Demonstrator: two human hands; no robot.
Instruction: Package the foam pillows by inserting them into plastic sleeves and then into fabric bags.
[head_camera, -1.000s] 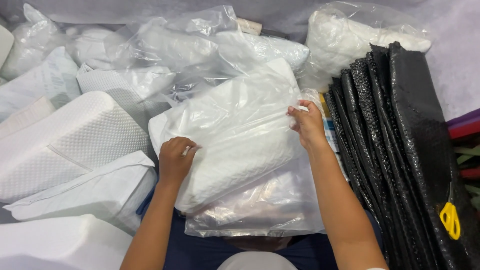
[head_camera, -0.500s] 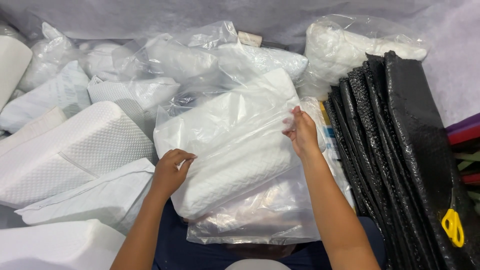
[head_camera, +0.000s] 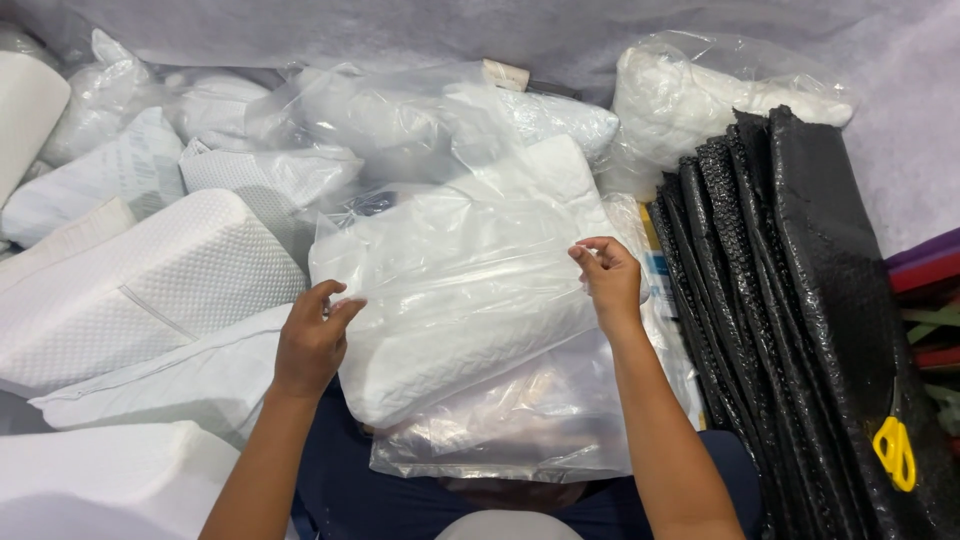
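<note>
Two hands on one bagged pillow (head_camera: 455, 320), centre of view, resting on person's lap atop a flat stack of clear empty bags (head_camera: 520, 430).

Relation: pillow's long axis runs lower-left to upper-right, tilted. Left hand (head_camera: 312, 340) sits at its left edge, right hand (head_camera: 608, 280) at its right edge, so pillow lies btwn the two, inward from each. Both abt equally near; both touching the plastic, not the foam as far as I can see.

Grip state: left hand pinching the bag film, thumb + fingers closed on a fold at the left side. Right hand likewise closed on film near the upper right corner, fingertips curled.

Look of pillow: white, contoured foam shape w/ dimpled knit cover, inside a loose clear plastic bag; film wrinkled, glossy, slack toward the top end. Lower end of pillow looks rounded, thick.

Around: bare unbagged white pillow (head_camera: 130, 290) just left, same dimpled cover. More bagged white items (head_camera: 400, 120) piled behind. Row of black textured bags (head_camera: 800, 300) standing on edge at right, one w/ a yellow handle-like mark (head_camera: 895, 452). Grey fabric sheet (head_camera: 400, 30) backs the whole pile.
</note>
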